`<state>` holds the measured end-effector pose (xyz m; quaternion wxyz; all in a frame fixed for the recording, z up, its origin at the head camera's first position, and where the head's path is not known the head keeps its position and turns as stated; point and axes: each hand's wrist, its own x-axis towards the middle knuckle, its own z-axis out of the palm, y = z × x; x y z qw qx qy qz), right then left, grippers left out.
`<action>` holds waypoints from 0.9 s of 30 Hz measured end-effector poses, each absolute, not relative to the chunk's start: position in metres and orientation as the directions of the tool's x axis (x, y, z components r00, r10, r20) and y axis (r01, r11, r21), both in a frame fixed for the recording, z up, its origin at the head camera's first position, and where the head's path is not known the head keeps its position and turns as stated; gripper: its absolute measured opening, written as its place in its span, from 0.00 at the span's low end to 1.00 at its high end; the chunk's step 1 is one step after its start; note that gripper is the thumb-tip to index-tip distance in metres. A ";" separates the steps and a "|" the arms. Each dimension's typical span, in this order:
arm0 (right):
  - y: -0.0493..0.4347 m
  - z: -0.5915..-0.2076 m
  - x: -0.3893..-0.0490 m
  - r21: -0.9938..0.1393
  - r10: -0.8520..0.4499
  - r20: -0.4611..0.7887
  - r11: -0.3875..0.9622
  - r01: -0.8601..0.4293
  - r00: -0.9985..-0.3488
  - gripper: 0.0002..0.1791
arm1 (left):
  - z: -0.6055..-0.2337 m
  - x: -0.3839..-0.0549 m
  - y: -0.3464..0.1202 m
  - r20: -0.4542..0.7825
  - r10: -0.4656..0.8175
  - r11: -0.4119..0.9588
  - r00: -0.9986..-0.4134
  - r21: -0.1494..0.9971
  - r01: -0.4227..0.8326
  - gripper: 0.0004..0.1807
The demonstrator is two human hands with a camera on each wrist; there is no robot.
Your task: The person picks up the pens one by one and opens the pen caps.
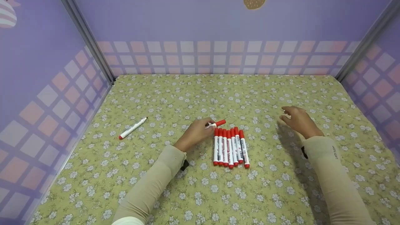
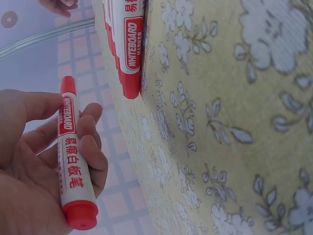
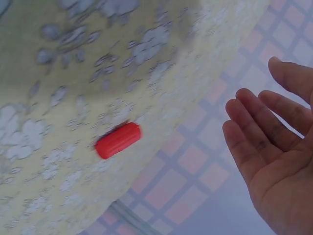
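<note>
My left hand [image 1: 197, 131] grips a white whiteboard marker [image 2: 73, 156] between thumb and fingers, its red cap pointing right in the head view. The held marker is just above the cap ends of a row of whiteboard markers [image 1: 230, 147]; several lie side by side, red caps away from me. At right, my right hand [image 1: 300, 121] hovers over the cloth with fingers loosely bent and nothing in them. A loose red cap [image 3: 119, 140] lies on the cloth in the right wrist view; I cannot make it out in the head view.
An uncapped white marker [image 1: 133, 128] with a dark tip lies at the left. The table has a green flowered cloth [image 1: 187, 193]. Purple panels with a checked band [image 1: 203, 56] enclose the back and both sides.
</note>
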<state>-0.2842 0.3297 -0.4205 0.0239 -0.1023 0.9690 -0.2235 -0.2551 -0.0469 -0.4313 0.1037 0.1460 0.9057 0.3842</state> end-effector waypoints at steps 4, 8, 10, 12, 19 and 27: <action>0.312 -0.415 -0.285 -0.413 -0.282 0.008 0.873 -0.260 -0.959 0.27 | -0.432 -0.255 -0.045 -0.036 0.342 0.678 -0.939 0.701 0.220 0.17; 0.292 -0.409 -0.282 -0.370 -0.361 0.046 0.860 -0.352 -0.931 0.25 | -0.434 -0.256 -0.042 -0.007 0.338 0.710 -0.941 0.658 0.250 0.15; 0.281 -0.407 -0.280 -0.351 -0.394 0.069 0.850 -0.392 -0.916 0.25 | -0.434 -0.256 -0.040 0.021 0.346 0.722 -0.938 0.632 0.280 0.14; 0.272 -0.404 -0.277 -0.341 -0.431 0.096 0.833 -0.436 -0.897 0.25 | -0.433 -0.256 -0.039 0.042 0.357 0.728 -0.933 0.613 0.306 0.14; 0.245 -0.397 -0.267 -0.286 -0.539 0.194 0.768 -0.573 -0.820 0.25 | -0.431 -0.254 -0.035 0.141 0.404 0.759 -0.904 0.500 0.418 0.15; 0.222 -0.393 -0.256 -0.276 -0.615 0.210 0.708 -0.650 -0.760 0.26 | -0.430 -0.251 -0.032 0.210 0.456 0.770 -0.865 0.394 0.502 0.15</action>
